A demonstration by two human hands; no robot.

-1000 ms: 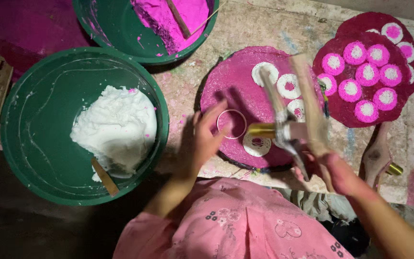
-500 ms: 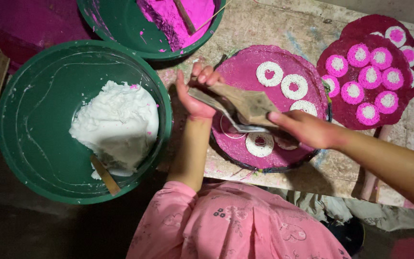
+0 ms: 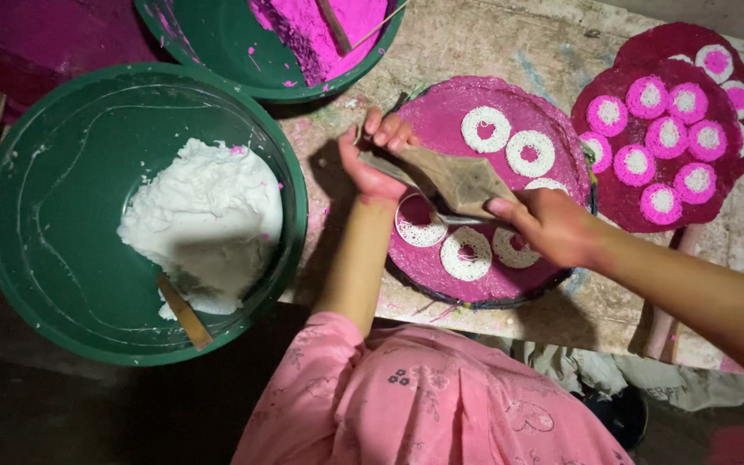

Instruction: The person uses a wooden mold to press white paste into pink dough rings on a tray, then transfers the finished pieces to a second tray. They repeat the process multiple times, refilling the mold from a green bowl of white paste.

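Note:
My left hand (image 3: 374, 162) grips the upper end of a brown wooden press (image 3: 451, 177). My right hand (image 3: 551, 227) is closed on its lower end. The press hangs tilted just above a round pink tray (image 3: 441, 112) at the middle of the table. Several white lacy dough rings (image 3: 485, 129) lie on that tray, and one ring (image 3: 419, 228) sits right under the press. My left arm comes up out of a pink patterned sleeve (image 3: 363, 379).
A big green basin (image 3: 36, 215) at left holds white dough (image 3: 204, 220) and a wooden stick (image 3: 184, 312). A second green basin (image 3: 217, 43) at top holds pink dough (image 3: 320, 26). Dark magenta trays (image 3: 613, 194) with pink-and-white rings stand at right. The table edge runs below the tray.
A second ago my right hand held the press upright and my left hand touched a ring. Both hands now hold the press low over the tray, where more white rings lie.

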